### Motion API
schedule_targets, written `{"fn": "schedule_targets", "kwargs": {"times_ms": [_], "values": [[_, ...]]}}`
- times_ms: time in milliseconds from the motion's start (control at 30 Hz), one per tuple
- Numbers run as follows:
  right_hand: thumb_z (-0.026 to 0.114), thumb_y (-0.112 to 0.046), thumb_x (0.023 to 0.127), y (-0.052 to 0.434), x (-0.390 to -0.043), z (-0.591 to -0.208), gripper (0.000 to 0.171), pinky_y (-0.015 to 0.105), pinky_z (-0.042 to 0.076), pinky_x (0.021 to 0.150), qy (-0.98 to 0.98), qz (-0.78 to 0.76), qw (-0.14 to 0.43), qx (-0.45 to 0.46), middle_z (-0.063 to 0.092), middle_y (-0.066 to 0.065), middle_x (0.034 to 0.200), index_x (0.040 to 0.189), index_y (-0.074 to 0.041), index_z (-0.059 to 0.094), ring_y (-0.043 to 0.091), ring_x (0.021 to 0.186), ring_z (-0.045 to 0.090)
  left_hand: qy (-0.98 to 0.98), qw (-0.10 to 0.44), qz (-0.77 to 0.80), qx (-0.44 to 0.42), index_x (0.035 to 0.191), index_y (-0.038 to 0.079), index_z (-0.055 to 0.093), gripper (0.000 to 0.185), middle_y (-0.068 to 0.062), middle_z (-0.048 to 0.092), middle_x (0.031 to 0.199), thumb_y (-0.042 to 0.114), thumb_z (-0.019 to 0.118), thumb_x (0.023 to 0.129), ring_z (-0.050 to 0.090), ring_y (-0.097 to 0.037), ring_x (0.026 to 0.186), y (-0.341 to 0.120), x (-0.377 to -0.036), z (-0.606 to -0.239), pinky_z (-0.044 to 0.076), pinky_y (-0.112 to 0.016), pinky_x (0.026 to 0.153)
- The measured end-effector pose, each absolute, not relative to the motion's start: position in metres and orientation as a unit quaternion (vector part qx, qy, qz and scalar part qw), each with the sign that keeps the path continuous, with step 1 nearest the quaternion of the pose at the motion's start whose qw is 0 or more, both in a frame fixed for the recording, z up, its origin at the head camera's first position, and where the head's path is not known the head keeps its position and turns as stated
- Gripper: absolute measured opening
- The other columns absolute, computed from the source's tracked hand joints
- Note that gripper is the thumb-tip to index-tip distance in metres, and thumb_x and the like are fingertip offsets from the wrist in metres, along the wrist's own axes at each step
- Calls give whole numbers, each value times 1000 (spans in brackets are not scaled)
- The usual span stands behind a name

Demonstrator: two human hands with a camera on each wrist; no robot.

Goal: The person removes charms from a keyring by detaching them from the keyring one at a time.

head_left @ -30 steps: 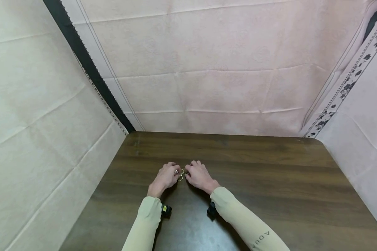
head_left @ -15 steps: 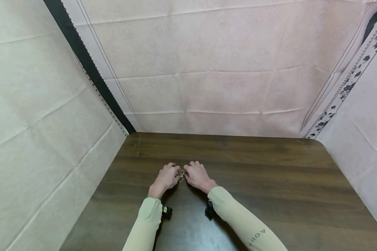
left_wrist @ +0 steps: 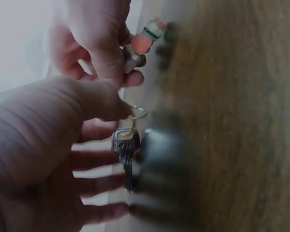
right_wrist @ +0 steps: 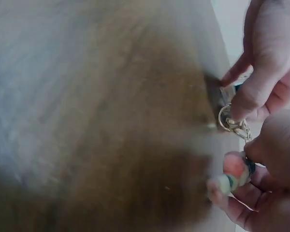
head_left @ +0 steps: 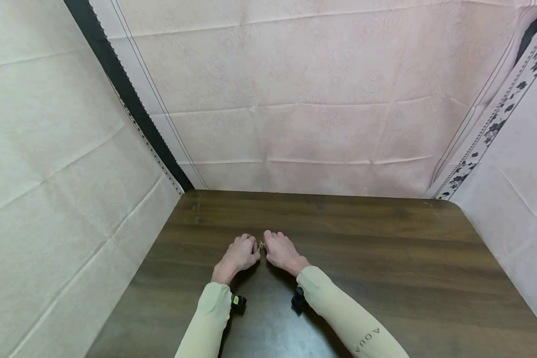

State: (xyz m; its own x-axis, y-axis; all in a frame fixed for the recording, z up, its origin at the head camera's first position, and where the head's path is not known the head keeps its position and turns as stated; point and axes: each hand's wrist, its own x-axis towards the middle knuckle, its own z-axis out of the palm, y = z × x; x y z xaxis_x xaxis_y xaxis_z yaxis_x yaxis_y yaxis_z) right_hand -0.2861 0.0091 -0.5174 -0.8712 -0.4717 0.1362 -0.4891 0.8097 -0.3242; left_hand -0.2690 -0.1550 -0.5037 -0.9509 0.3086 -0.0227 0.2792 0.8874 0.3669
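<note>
My left hand (head_left: 238, 257) pinches a gold split ring (left_wrist: 140, 113) between thumb and forefinger, its other fingers spread. Metal keys (left_wrist: 126, 147) hang below that ring in the left wrist view. My right hand (head_left: 285, 252) grips a small keychain charm (right_wrist: 235, 167), pink and whitish with dark green bands. In the right wrist view, a gold clasp and chain (right_wrist: 239, 128) link the ring to the charm. From the head view only a bit of the gold chain (head_left: 261, 246) shows between the two hands, which are close together over the table.
The brown wood-grain table (head_left: 362, 258) spreads out around both hands. Pale cloth (head_left: 304, 99) hangs behind it and along both sides. A dark strip (head_left: 130, 94) runs at the left corner. Small black cameras (head_left: 238, 302) sit at the wrists.
My left hand has shifted slightly right and its fingers have moved over the gold rings, so less of them shows in the head view. My right hand has barely moved.
</note>
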Motion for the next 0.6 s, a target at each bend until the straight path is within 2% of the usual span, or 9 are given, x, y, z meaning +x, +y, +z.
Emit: {"fn": "schedule_targets", "kwargs": {"times_ms": [100, 200, 367, 467, 600], "values": [[53, -10, 98, 14, -288, -512, 6, 29, 44, 63, -942, 232, 16, 242, 55, -1, 73, 93, -12, 50, 17, 68, 51, 959, 37, 238, 150, 76, 14, 52, 16, -3, 54, 80, 15, 62, 89, 51, -18, 68, -156, -269, -502, 44, -31, 62], [53, -11, 100, 19, -290, -505, 7, 28, 43, 64, -932, 271, 13, 241, 55, -2, 74, 94, -12, 49, 16, 68, 49, 949, 22, 282, 142, 80, 15, 53, 15, 0, 53, 71, 16, 62, 92, 48, -13, 59, -156, -271, -501, 42, -26, 54], [54, -10, 99, 23, -291, -490, 5, 26, 43, 64, -920, 293, 19, 259, 53, -2, 77, 97, -11, 50, 15, 72, 48, 933, -26, 324, 155, 94, 16, 59, 5, 1, 61, 82, 18, 63, 94, 54, -11, 70, -151, -274, -499, 47, -26, 64], [54, -7, 98, 25, -289, -480, 5, 23, 46, 60, -908, 317, 23, 272, 54, -1, 77, 98, -10, 50, 13, 68, 51, 920, -45, 356, 160, 103, 16, 59, 7, 1, 65, 92, 17, 61, 96, 57, -12, 78, -147, -276, -497, 50, -28, 71], [52, -6, 98, 30, -284, -467, 4, 22, 46, 56, -891, 353, 37, 284, 56, 0, 76, 96, -8, 50, 11, 63, 52, 904, -52, 394, 155, 106, 18, 59, 9, 1, 65, 95, 18, 60, 97, 58, -13, 80, -142, -275, -492, 50, -27, 71]]}}
